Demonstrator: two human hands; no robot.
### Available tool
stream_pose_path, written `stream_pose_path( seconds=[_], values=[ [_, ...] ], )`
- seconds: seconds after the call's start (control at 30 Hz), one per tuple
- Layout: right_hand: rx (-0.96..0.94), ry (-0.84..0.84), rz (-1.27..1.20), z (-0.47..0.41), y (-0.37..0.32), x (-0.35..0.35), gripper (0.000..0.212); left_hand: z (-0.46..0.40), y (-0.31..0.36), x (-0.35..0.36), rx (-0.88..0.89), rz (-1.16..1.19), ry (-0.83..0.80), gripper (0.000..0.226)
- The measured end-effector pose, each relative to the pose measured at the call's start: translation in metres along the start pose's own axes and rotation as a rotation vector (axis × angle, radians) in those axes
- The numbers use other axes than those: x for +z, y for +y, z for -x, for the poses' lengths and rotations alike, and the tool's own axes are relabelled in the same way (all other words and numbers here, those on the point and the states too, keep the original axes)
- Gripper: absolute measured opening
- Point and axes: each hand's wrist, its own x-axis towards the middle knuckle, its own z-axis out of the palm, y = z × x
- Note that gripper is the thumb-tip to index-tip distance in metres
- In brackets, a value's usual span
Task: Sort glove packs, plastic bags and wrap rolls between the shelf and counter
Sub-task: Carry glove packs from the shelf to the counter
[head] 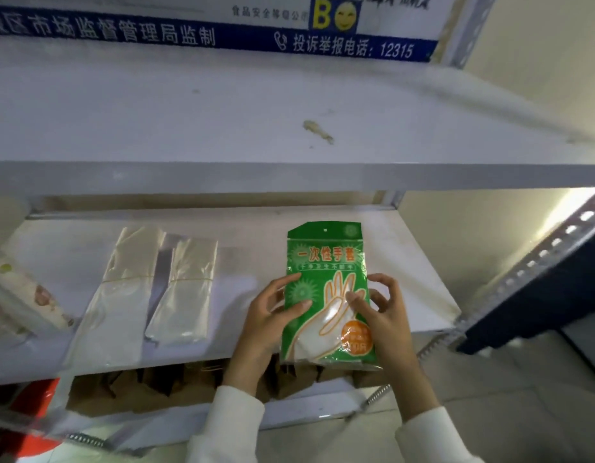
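Observation:
A green glove pack (326, 262) with a hand drawing lies lengthwise on the white middle shelf (406, 262), its near end past the shelf's front edge. My left hand (269, 315) grips its left edge, thumb on the front. My right hand (379, 312) holds the right edge with its thumb pressed on the front and fingers curled beside it. Two bundles of clear plastic bags (122, 289) (186, 292), each bound with a rubber band, lie to the left on the same shelf. A patterned wrap roll (25, 289) lies at the far left.
The upper shelf (289, 175) overhangs the middle one, bare except for a small stain (318, 131). Brown paper bags (176, 385) fill the shelf below. A perforated metal upright (556, 245) runs down the right side. Something red (32, 412) sits at lower left.

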Motion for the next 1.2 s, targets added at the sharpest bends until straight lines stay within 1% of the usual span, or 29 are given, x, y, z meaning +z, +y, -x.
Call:
stream_pose_path(
  seconds=[0.1,0.2,0.4,0.57,0.67,0.73,0.87,1.0,1.1,1.2],
  values=[
    [-0.006,0.048,-0.005,0.013,-0.002,-0.032,0.045,0.011,-0.009,0.028,-0.04,0.026,-0.034,0.048],
    [-0.035,0.098,0.046,0.029,-0.003,-0.069,0.044,0.026,-0.021,0.064,-0.052,-0.018,-0.044,0.042],
    [-0.103,0.147,0.113,0.078,-0.005,-0.161,0.043,0.068,-0.053,0.14,-0.05,-0.097,-0.127,0.042],
    [-0.104,0.188,0.229,0.126,-0.006,-0.237,0.03,0.112,-0.086,0.194,-0.057,-0.136,-0.185,0.041],
    [-0.062,0.206,0.23,0.147,-0.005,-0.265,0.026,0.131,-0.099,0.215,-0.092,-0.136,-0.212,0.041],
    [-0.048,0.21,0.205,0.158,-0.003,-0.279,0.027,0.139,-0.105,0.226,-0.107,-0.148,-0.226,0.043],
    [-0.039,0.23,0.163,0.176,-0.002,-0.31,0.03,0.151,-0.114,0.254,-0.082,-0.158,-0.267,0.044],
    [-0.045,0.266,0.129,0.185,-0.008,-0.345,0.04,0.155,-0.122,0.293,-0.052,-0.19,-0.303,0.044],
    [-0.063,0.299,0.095,0.187,-0.012,-0.372,0.044,0.15,-0.125,0.323,-0.042,-0.192,-0.372,0.043],
    [-0.084,0.351,0.092,0.182,-0.015,-0.399,0.043,0.138,-0.13,0.353,-0.038,-0.199,-0.433,0.044]
  ],
)
